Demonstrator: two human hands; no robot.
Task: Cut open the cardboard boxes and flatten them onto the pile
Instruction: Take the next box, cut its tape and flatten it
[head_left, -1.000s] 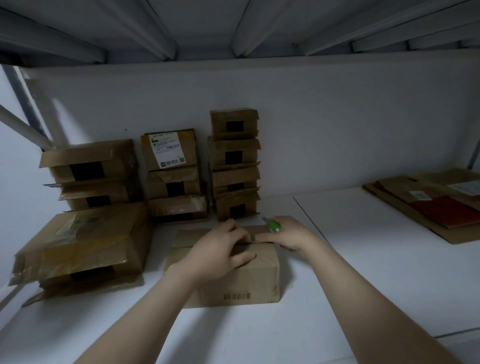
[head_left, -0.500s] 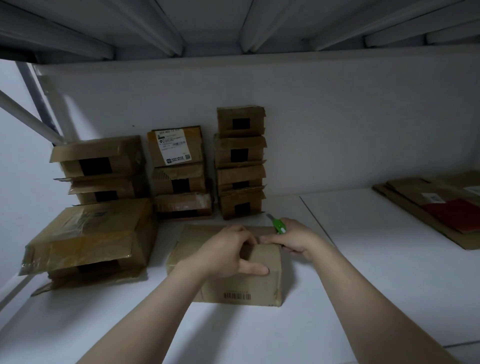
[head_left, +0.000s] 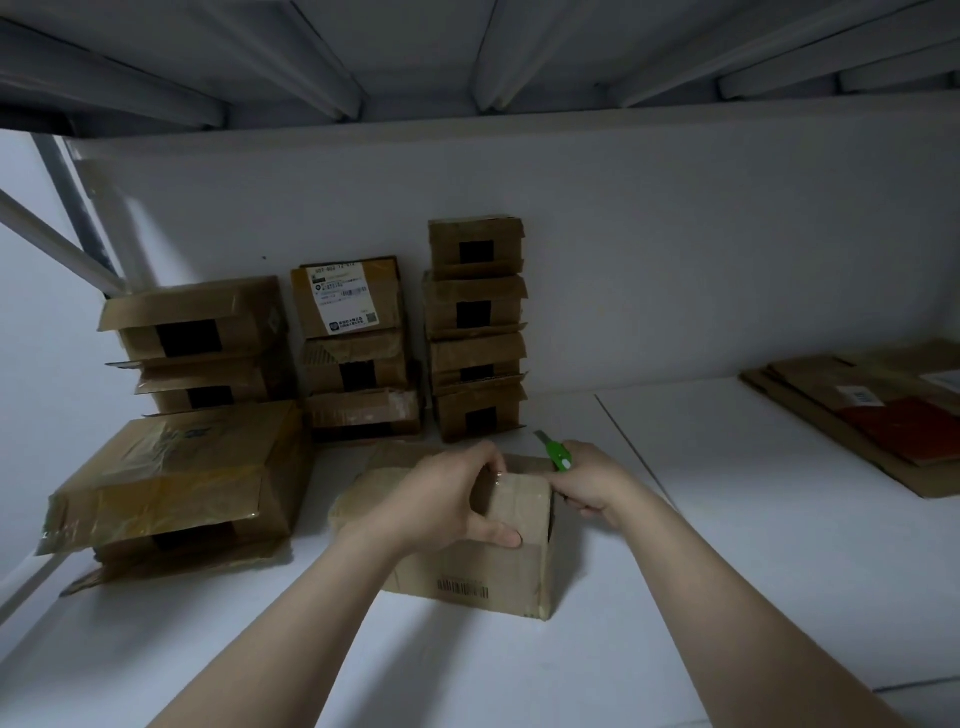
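Your left hand (head_left: 447, 499) clamps the top of the box (head_left: 467, 566) at the shelf's (head_left: 727, 545) front middle. Your right hand (head_left: 587, 483) grips the green cutter (head_left: 556, 452) at its far corner. Slice shallow, away from your left fingers. Its contents are hidden; the flattened pile (head_left: 857, 410) lies at the right edge.

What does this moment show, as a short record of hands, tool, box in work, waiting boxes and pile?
left hand: grips the top of the box in work, thumb on its front
right hand: holds the green cutter by the box's right top corner
box in work: on the white shelf, barcode toward the camera
waiting boxes: stacked against the back wall
flattened pile: far right on the shelf
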